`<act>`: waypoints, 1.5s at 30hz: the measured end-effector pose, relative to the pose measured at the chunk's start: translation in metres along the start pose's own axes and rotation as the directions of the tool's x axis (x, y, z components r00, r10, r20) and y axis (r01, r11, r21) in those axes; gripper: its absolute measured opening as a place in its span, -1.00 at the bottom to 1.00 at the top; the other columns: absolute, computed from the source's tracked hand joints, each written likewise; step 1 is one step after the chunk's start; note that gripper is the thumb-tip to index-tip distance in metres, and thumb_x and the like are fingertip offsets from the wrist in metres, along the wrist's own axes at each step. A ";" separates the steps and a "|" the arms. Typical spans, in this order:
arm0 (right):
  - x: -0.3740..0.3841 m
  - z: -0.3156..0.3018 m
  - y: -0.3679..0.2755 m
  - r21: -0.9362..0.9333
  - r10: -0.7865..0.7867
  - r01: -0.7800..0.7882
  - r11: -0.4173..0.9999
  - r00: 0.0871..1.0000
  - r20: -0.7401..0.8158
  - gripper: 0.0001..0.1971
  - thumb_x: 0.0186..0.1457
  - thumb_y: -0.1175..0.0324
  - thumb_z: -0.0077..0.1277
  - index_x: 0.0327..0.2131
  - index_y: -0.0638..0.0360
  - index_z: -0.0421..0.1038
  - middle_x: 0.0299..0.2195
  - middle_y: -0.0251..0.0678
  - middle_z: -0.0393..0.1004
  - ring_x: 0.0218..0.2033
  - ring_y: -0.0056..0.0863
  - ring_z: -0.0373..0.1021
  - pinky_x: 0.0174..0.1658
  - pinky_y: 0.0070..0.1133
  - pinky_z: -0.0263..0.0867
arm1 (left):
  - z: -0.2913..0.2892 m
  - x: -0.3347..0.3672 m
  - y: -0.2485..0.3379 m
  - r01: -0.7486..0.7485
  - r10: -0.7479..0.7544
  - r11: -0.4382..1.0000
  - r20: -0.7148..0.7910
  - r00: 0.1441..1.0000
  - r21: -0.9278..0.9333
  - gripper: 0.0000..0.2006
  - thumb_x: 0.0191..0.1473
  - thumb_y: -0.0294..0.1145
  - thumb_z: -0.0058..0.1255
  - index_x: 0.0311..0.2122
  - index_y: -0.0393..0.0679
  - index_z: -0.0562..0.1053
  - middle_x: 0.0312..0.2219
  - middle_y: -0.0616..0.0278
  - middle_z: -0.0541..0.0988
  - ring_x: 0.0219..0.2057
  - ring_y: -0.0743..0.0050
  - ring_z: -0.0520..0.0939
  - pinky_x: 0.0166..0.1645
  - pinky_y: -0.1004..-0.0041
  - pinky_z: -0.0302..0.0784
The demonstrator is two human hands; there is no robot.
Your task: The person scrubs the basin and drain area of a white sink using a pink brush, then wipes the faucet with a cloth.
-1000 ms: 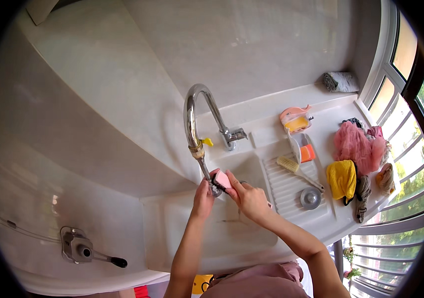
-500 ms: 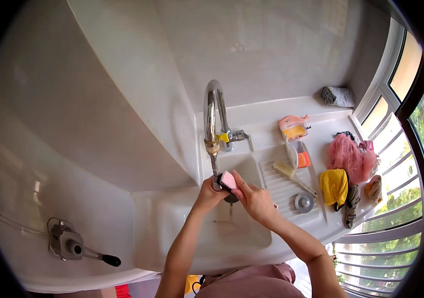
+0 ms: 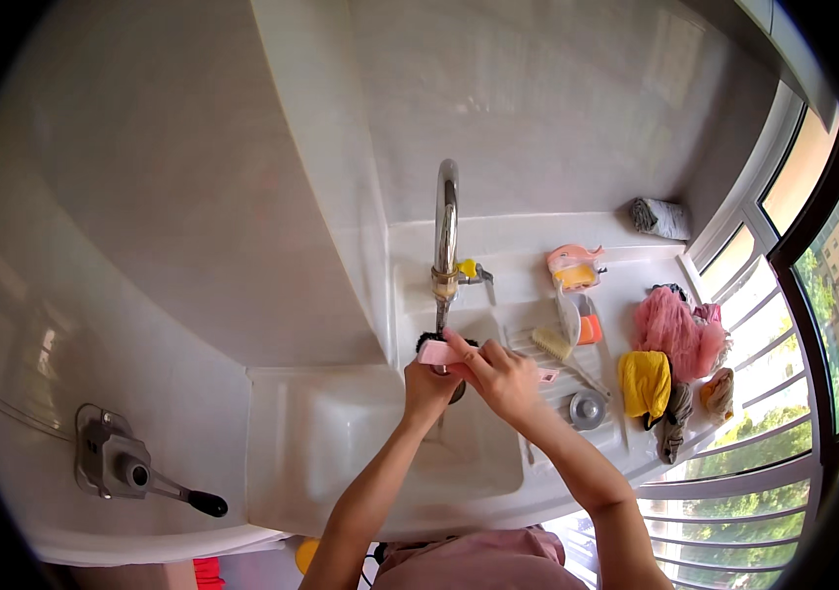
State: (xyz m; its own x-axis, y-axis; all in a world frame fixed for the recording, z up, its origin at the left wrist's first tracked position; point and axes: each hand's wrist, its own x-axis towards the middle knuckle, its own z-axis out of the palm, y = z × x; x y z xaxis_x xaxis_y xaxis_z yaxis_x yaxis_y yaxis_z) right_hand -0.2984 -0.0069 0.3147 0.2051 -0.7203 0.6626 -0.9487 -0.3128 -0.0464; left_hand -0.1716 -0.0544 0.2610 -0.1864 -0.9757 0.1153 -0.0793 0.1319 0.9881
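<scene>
Both my hands are together under the chrome faucet (image 3: pixel 447 231), over the white sink (image 3: pixel 311 433). Between them is a pink brush (image 3: pixel 436 352) with a block-shaped head and a black, bristly edge showing behind it. My right hand (image 3: pixel 506 382) is closed around it from the right, and a small pink end sticks out beyond that hand. From the lower left my left hand (image 3: pixel 427 390) is closed at the brush head, its fingers mostly hidden. Part of a dark round drain shows just below the hands.
On the ribbed drainboard right of the sink lie a cream brush (image 3: pixel 552 343), a grey metal sink strainer (image 3: pixel 587 410) and an orange sponge (image 3: pixel 590 329) in a holder. A pink soap dish (image 3: pixel 575 265), a yellow cloth (image 3: pixel 645 383) and a pink mesh (image 3: pixel 677 332) stand farther right.
The brush has turned from tilted to nearly level, its pink face now more to the left. My hands stay beneath the faucet. The whole view has shifted slightly.
</scene>
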 end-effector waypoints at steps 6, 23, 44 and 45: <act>0.009 -0.005 -0.010 -0.068 -0.137 0.140 0.988 0.989 0.049 -0.46 -0.05 0.31 0.01 0.09 -0.24 0.30 -0.62 -0.49 0.14 -0.65 -0.64 0.25 -0.66 -0.63 0.21 | 0.002 0.004 -0.021 -0.057 0.056 0.996 -0.019 0.998 -0.067 -0.93 -0.13 -0.53 0.13 -0.48 -0.24 0.46 -0.59 0.37 0.54 -0.50 0.63 0.53 -0.42 0.56 0.43; 0.005 -0.012 -0.001 -0.134 -0.188 0.202 0.970 0.976 0.107 -0.39 -0.07 0.40 -0.03 0.14 -0.24 0.23 -0.61 -0.45 0.13 -0.65 -0.63 0.22 -0.63 -0.65 0.22 | 0.007 0.002 -0.014 -0.103 0.098 0.993 -0.072 0.993 -0.063 -0.91 -0.14 -0.48 0.12 -0.46 -0.22 0.49 -0.55 0.20 0.57 -0.51 0.46 0.57 -0.45 0.48 0.42; -0.035 -0.021 0.054 -0.136 -0.018 0.038 0.990 0.989 0.144 -0.49 0.08 0.24 -0.01 0.14 -0.13 0.21 -0.61 -0.37 0.30 -0.69 -0.47 0.30 -0.60 -0.52 0.26 | 0.001 -0.004 0.007 0.010 -0.007 0.998 -0.052 0.999 0.057 -0.81 -0.19 -0.46 0.14 -0.49 -0.21 0.35 -0.69 0.32 0.39 -0.62 0.64 0.38 -0.49 0.50 0.33; -0.040 -0.020 0.053 -0.132 -0.021 0.040 0.990 0.989 0.143 -0.49 0.08 0.24 -0.01 0.14 -0.13 0.21 -0.61 -0.37 0.30 -0.69 -0.47 0.30 -0.60 -0.52 0.26 | 0.000 -0.003 0.006 -0.005 0.007 0.998 -0.048 0.999 0.055 -0.79 -0.17 -0.47 0.14 -0.50 -0.20 0.31 -0.71 0.36 0.34 -0.63 0.66 0.34 -0.51 0.52 0.31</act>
State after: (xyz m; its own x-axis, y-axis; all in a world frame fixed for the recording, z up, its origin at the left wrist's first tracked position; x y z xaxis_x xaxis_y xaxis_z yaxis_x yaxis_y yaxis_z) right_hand -0.3612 0.0178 0.3003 0.2572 -0.7949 0.5495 -0.9632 -0.2570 0.0790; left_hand -0.1717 -0.0504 0.2662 -0.1399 -0.9819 0.1274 -0.1322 0.1460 0.9804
